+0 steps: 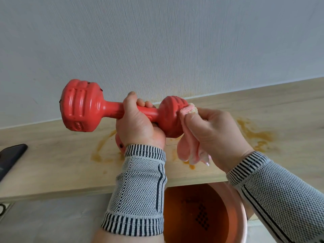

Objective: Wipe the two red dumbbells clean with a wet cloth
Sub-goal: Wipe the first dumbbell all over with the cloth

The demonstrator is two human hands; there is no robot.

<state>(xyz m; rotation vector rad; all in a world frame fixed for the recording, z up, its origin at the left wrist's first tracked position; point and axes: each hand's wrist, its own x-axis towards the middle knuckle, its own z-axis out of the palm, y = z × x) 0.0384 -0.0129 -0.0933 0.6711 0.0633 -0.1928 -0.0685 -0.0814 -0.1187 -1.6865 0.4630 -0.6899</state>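
Ribbed knit sleeves, glossy dumbbell

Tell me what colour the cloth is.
Pale pink cloth, seen in the head view.

a red moulded plastic dumbbell with ribbed, rounded heads is held roughly level above a pale wooden shelf, its larger-looking head to the left, its handle wrapped by the left hand. a pink terry cloth is pressed against the right head by the right hand, its loose end hanging down. part of a second red dumbbell is glimpsed behind the left wrist, mostly hidden.
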